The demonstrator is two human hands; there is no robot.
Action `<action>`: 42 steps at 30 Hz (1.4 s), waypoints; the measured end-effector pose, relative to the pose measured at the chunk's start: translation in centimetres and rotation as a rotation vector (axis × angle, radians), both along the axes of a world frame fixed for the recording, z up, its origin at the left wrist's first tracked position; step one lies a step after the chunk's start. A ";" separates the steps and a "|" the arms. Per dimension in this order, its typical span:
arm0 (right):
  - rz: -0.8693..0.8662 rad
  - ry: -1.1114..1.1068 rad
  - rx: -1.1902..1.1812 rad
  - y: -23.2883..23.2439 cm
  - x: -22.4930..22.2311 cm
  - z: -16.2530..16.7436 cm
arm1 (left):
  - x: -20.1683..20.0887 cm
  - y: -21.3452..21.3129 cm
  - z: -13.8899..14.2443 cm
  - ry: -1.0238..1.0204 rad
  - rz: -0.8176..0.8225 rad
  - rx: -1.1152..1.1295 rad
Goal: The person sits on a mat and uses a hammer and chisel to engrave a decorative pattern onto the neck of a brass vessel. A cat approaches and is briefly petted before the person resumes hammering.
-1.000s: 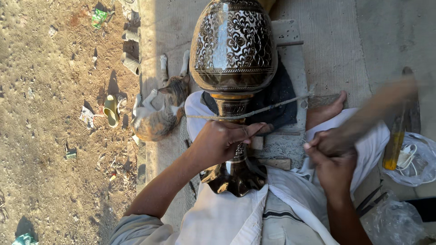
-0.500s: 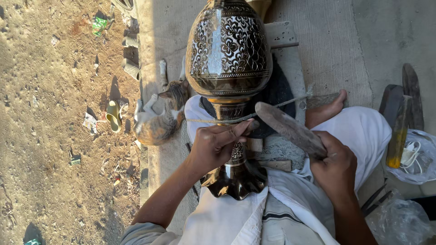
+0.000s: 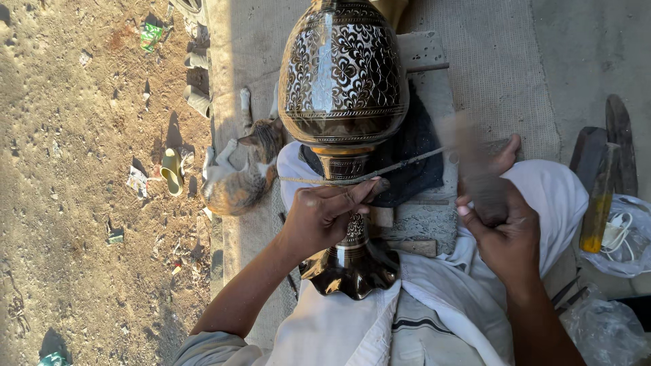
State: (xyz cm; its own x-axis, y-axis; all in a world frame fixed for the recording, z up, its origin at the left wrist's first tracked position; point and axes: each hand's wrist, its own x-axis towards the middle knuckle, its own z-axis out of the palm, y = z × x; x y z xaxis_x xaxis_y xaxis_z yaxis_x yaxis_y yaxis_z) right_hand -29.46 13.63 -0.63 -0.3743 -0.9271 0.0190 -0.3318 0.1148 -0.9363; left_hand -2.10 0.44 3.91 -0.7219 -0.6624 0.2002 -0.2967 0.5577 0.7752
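vases: 1 point(image 3: 342, 81) | cats: 1 point(image 3: 237, 179) | hands: 2 point(image 3: 325, 213) point(image 3: 505, 234)

Open-air metalworker's spot at ground level, beside bare littered dirt point(image 3: 81, 203). Shown by a large engraved metal vase point(image 3: 342, 88) lying across a lap on a woven mat point(image 3: 495, 74), worn wooden blocks point(image 3: 420, 51) beneath it, hand tools point(image 3: 620, 135) alongside, a cat point(image 3: 237, 179) sprawled at the mat's edge.

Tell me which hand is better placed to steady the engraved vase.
Left: the left hand already rests against the vase at its narrow stem, pinching the thin rod. The right hand grips a blurred mallet, off the vase.
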 end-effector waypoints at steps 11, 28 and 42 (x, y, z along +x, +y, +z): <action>-0.021 0.435 0.058 0.4 0.4 1.1 | 0.1 -0.3 -0.2 0.006 -0.026 0.022; -0.009 0.345 0.136 1.5 0.2 1.9 | 0.3 -0.7 -0.2 -0.054 -0.038 0.027; -0.110 0.355 0.102 2.1 1.2 2.5 | 0.0 -1.0 0.2 0.059 -0.089 0.040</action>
